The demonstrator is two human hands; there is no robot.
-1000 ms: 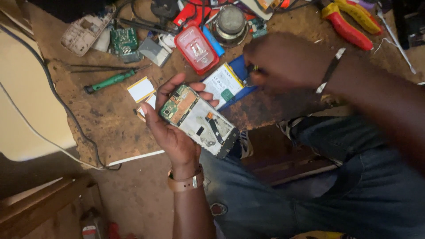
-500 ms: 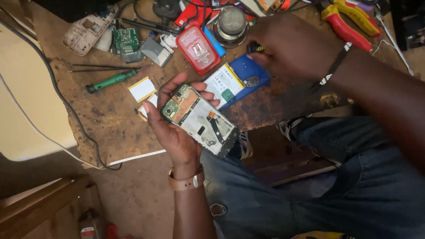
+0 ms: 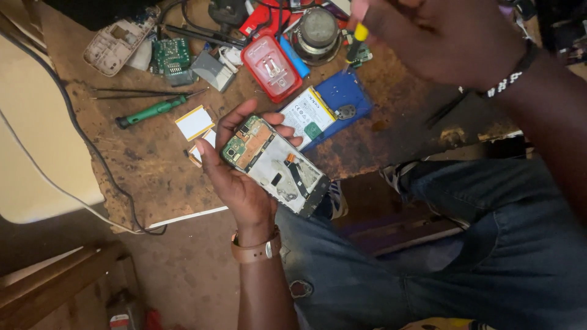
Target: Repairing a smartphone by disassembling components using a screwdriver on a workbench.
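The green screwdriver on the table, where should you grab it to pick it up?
Probably by the fat green handle of the green screwdriver, coming from above. It lies flat on the wooden table with bare space around the handle, while its thin metal tip points toward the clutter.
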